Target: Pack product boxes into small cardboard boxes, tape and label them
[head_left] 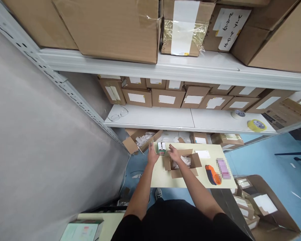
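Note:
A small green and white box point(161, 149) stands near the far left edge of the cream table point(158, 177), between my two hands. My left hand point(153, 155) is close against the box's left side, its fingers stretched out and not wrapped around it. To the right of the box, my right hand point(174, 153) has its fingers apart and holds nothing. That hand is over the left rim of an open cardboard carton point(176, 173), whose flaps are spread outward. White crumpled packing material point(185, 162) lies inside the carton, partly hidden by my right forearm.
An orange tape dispenser point(213, 175), white paper point(202, 154) and a blurred pink item point(223, 168) lie on the table's right. Shelves ahead carry cartons, glasses point(119, 115) and tape rolls point(257, 125). A large open carton point(278, 201) with boxes stands at right; a wall is left.

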Demonstrator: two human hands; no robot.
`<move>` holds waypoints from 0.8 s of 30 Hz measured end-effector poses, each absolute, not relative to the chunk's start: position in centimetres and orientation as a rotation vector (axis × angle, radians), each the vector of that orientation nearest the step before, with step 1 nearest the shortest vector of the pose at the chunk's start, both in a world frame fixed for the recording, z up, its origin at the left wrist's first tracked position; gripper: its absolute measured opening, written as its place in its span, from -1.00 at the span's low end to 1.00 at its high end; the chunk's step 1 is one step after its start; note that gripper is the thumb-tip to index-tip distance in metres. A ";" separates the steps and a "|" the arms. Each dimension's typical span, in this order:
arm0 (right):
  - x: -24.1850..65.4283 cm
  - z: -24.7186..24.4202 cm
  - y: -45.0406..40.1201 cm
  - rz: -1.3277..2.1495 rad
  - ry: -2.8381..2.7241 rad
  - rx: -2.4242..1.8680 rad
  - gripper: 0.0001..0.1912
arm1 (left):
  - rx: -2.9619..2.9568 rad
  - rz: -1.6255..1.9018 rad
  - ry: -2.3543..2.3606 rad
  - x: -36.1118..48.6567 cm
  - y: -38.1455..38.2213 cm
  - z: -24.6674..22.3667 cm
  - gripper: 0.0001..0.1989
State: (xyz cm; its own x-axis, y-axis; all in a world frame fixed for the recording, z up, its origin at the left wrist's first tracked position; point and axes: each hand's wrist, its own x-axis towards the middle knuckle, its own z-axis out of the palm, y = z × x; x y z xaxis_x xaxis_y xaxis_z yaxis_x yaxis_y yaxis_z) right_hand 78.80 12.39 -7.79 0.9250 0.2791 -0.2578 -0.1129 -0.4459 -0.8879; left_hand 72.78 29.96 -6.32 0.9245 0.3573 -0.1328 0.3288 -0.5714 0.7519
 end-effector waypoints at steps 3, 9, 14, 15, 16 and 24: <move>78.5 -8.5 15.7 0.484 -0.160 -1.941 -0.25 | 2.248 -0.080 0.285 75.3 31.6 -6.0 -0.10; 76.1 -10.0 17.9 0.574 -0.294 -1.627 -0.18 | 2.455 -0.336 0.378 75.2 33.0 -6.6 -0.29; 76.1 -9.6 16.5 0.590 -0.181 -1.526 -0.22 | 2.524 -0.244 0.372 73.4 33.8 -4.9 -0.46; 76.0 -9.2 16.1 0.558 -0.166 -1.525 -0.26 | 2.535 -0.211 0.358 73.1 34.0 -4.1 -0.47; 76.0 -8.8 15.7 0.516 -0.149 -1.532 -0.31 | 2.542 -0.173 0.343 72.8 34.1 -3.2 -0.48; 74.4 -4.8 11.3 0.192 0.331 -1.655 -0.26 | 2.255 0.117 0.047 70.0 34.7 4.6 -0.35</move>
State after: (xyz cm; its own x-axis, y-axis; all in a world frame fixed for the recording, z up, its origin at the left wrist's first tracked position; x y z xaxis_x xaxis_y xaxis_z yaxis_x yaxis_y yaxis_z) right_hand 74.38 11.34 -4.79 0.9429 -0.1021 -0.3171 -0.3258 -0.0845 -0.9417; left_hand 69.96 34.75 4.55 0.9949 0.0739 0.0687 -0.0062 -0.6343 0.7731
